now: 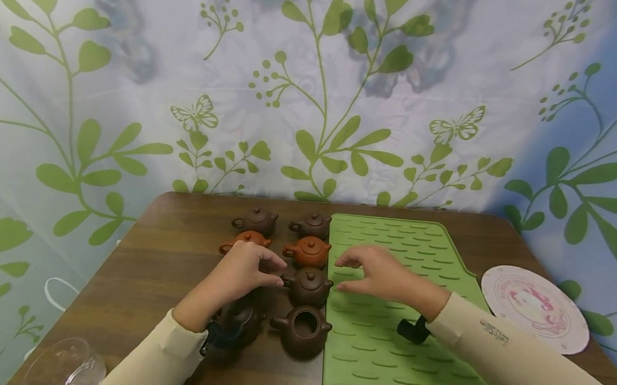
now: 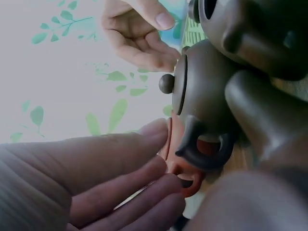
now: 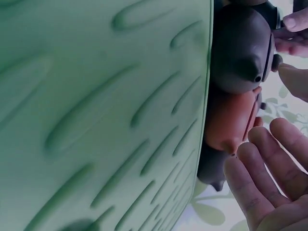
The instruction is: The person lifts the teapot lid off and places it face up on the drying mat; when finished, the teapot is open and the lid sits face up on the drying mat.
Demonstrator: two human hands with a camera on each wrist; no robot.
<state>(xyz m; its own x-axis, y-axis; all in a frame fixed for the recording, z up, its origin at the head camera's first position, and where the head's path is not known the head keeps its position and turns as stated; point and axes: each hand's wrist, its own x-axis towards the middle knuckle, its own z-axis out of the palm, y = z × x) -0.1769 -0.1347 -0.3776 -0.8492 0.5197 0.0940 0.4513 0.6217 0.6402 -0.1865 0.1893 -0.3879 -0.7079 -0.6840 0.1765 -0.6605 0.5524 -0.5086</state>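
Observation:
My left hand (image 1: 251, 268) hovers at the handle side of a dark brown lidded teapot (image 1: 310, 288), thumb and fingers parted. In the left wrist view those fingertips are near the teapot's handle (image 2: 211, 159) but do not grip it. On the spout side, my right hand (image 1: 380, 273) is held above the green mat with fingers loosely bent and nothing between them. Nearer the front stands a dark teapot without its lid (image 1: 316, 341). An orange teapot (image 1: 310, 252) sits just behind the lidded one.
Two dark teapots stand at the back, one left (image 1: 258, 220) and one right (image 1: 313, 225). Another orange teapot (image 1: 247, 236) and a dark teapot (image 1: 250, 324) are partly hidden by my left arm. A ridged green mat (image 1: 372, 361), a pink-white plate (image 1: 535, 306) and a clear container (image 1: 67, 366) share the table.

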